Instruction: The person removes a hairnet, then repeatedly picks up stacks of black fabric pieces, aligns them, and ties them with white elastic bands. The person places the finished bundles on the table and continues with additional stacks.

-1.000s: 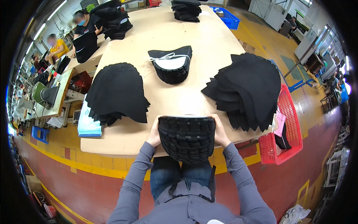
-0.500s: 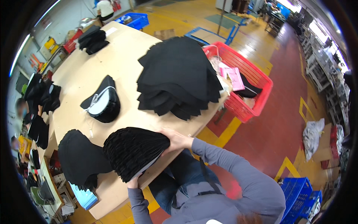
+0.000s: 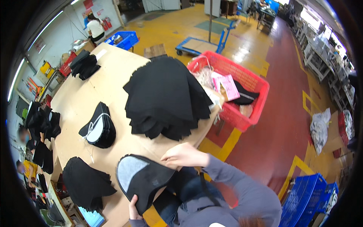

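A stack of black curved fabric pieces (image 3: 151, 178), the top one with a light grey patch, is tilted over the table's near edge. My left hand (image 3: 134, 208) grips its lower left end, thumb on top. Just off the stack's upper right side, my right hand (image 3: 185, 155) has loosely bent fingers with nothing visible in them. A loose black fabric pile (image 3: 85, 185) lies to the left. Farther off are a bundle of black and grey pieces (image 3: 101, 128) tied with white string and a large fanned-out pile of black pieces (image 3: 166, 94).
The pale table (image 3: 117, 79) bears another black stack (image 3: 85, 65) at its far end. A red basket (image 3: 245, 113) with mixed items adjoins its right edge. Blue crates (image 3: 302, 200) stand at lower right, a blue trolley (image 3: 204, 43) beyond. People work along the left.
The stack has turned from its layered edge to its flat face, showing the grey patch. My right hand has come off it. The view has shifted.
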Action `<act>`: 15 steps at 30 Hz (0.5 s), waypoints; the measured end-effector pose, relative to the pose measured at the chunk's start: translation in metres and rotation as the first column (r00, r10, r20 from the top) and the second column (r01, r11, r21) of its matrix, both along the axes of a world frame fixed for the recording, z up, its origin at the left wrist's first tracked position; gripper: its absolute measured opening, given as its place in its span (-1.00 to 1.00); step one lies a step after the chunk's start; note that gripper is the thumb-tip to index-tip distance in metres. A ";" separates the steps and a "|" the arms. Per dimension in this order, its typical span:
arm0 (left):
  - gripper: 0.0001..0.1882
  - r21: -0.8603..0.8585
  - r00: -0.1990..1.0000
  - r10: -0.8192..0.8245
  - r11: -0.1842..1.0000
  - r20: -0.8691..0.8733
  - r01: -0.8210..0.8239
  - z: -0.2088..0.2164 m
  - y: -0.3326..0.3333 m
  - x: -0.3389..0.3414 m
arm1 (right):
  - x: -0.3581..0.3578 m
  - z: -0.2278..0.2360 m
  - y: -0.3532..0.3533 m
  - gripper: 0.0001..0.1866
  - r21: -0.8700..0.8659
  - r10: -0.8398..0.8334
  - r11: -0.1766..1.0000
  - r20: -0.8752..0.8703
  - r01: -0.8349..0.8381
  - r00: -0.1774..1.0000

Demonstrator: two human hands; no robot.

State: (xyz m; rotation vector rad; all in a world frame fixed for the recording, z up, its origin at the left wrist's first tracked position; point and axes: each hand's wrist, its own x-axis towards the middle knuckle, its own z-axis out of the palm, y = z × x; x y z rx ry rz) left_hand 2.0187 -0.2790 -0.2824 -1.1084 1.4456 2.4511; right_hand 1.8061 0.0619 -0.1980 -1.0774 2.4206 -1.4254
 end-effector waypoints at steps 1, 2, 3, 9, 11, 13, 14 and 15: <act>-0.47 0.054 0.997 -0.012 0.999 0.071 0.009 0.000 0.008 -0.002 | -0.008 0.028 0.021 -0.77 -0.257 -0.122 0.957 0.063 0.135 0.990; -0.48 0.125 0.997 -0.006 0.992 0.079 -0.004 0.018 0.022 -0.004 | -0.019 0.053 0.044 -0.86 -0.437 -0.293 0.834 0.164 0.335 0.942; -0.48 0.144 0.993 0.017 0.989 0.115 -0.033 0.028 0.025 -0.009 | -0.039 0.051 0.072 -0.87 -0.564 -0.514 0.674 0.107 0.478 0.851; -0.40 -0.267 0.994 -0.036 0.962 0.100 0.061 0.017 0.014 0.006 | -0.290 -0.072 0.203 -0.84 -0.547 -0.947 0.187 0.119 0.816 0.297; -0.36 -0.616 0.985 -0.040 0.776 0.167 0.136 -0.001 -0.018 0.019 | -0.357 -0.135 0.227 -0.78 -0.069 -0.897 0.437 -0.105 0.897 0.429; -0.32 -0.841 0.969 -0.025 0.490 0.248 0.228 -0.026 -0.022 0.032 | -0.396 -0.176 0.251 -0.74 0.118 -0.792 0.542 -0.259 0.832 0.553; -0.38 -0.909 0.976 -0.035 0.359 0.214 0.213 0.021 0.011 0.020 | -0.401 -0.197 0.253 -0.72 0.224 -0.801 0.484 -0.274 0.846 0.532; -0.43 -0.936 0.988 -0.030 0.317 0.151 0.153 0.060 0.026 0.023 | -0.406 -0.215 0.238 -0.71 0.313 -0.807 0.437 -0.277 0.843 0.521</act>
